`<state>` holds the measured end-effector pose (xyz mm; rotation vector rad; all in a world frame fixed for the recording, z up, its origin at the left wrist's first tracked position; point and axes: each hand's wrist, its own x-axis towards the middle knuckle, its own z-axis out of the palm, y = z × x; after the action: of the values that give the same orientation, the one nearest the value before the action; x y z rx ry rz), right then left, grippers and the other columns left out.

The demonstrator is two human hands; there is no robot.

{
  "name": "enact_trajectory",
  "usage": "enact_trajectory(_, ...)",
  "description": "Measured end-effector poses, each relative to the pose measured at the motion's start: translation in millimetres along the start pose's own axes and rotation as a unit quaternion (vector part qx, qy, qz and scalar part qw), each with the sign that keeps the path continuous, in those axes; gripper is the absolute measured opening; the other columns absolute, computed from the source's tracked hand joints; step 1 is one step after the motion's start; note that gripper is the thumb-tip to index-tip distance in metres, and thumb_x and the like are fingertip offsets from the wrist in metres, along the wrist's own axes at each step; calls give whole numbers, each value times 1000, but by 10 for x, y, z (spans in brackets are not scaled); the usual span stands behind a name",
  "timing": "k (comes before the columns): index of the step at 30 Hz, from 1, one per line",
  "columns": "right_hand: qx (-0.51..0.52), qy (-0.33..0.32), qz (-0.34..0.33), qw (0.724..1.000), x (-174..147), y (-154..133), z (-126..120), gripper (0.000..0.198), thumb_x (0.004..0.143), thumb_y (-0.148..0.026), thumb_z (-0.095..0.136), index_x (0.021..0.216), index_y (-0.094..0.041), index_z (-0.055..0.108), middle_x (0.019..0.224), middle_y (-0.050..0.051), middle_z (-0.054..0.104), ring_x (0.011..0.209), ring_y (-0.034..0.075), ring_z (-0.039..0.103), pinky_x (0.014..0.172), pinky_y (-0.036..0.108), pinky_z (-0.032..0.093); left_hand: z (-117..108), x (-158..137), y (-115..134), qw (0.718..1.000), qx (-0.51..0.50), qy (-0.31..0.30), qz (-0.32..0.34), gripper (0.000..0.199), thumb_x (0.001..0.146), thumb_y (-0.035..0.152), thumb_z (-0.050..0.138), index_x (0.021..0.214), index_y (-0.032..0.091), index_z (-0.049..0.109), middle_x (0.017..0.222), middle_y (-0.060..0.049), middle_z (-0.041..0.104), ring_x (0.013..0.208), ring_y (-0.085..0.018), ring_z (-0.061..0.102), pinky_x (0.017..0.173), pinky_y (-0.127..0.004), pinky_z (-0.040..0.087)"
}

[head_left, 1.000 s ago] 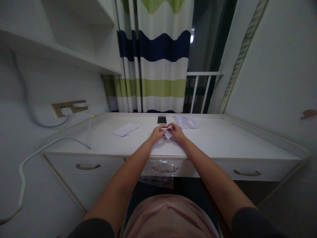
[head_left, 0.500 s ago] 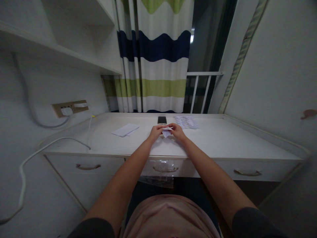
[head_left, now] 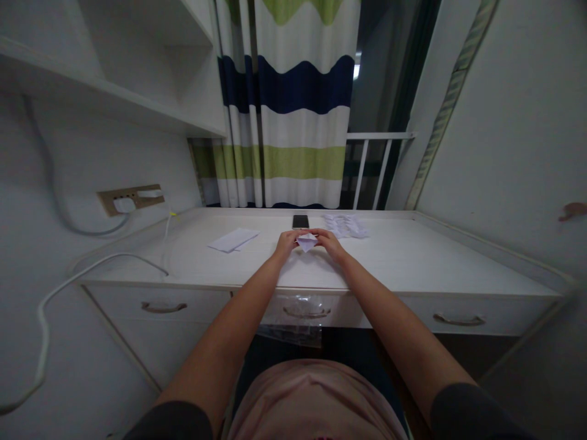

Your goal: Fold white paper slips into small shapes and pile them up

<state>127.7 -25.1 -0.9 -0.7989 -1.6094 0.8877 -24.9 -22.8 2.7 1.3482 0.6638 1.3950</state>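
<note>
Between my two hands is a small piece of folded white paper (head_left: 307, 242), its pointed end facing me. My left hand (head_left: 287, 242) grips its left side, fingers closed on the edge. From the other side my right hand (head_left: 328, 241) pinches the paper's right edge. Both hands are held just above the white desk (head_left: 389, 263), and the fingertips nearly meet behind the paper. Some finger parts are hidden by the paper.
A phone (head_left: 300, 222) lies just beyond my hands. White paper sheets (head_left: 233, 240) rest to the left, and a group of small folded white pieces (head_left: 345, 226) sits behind to the right. A white cable (head_left: 92, 267) crosses the desk's left front edge.
The folded paper has turned slightly and moved a little to the left, showing a wider face. My hands have shifted only slightly and keep their hold.
</note>
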Motion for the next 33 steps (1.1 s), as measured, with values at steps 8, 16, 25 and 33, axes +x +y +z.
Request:
enact_trajectory(8,-28,40,-29,998,42,39,7,32,61,-41,65,79,-14,69,74,6,67,67,16,56,64,29,44,1,-24,-24,996,87,-12,8,38,53,36,74,83,13,68,89,-8,67,79,-19,60,71,-30,46)
enact_trajectory(16,-29,45,-35,998,48,52,-13,34,57,-39,71,79,-14,68,72,6,67,62,14,55,62,29,44,-46,36,-115,995,95,-25,33,36,55,28,73,86,13,64,91,-7,65,79,-17,60,75,-32,47)
enact_trajectory(25,-3,60,-47,997,71,83,-13,34,53,-38,74,77,-16,64,71,3,63,63,13,54,61,28,45,-43,72,-152,996,80,-51,0,42,52,30,77,86,11,62,83,-7,66,76,-15,60,73,-31,47)
enact_trajectory(33,33,24,-31,999,58,53,4,41,51,-39,75,83,-17,63,70,2,63,65,15,57,63,28,45,-48,59,-127,994,97,-49,28,40,51,23,77,85,12,59,72,-2,64,68,-13,59,67,-28,48)
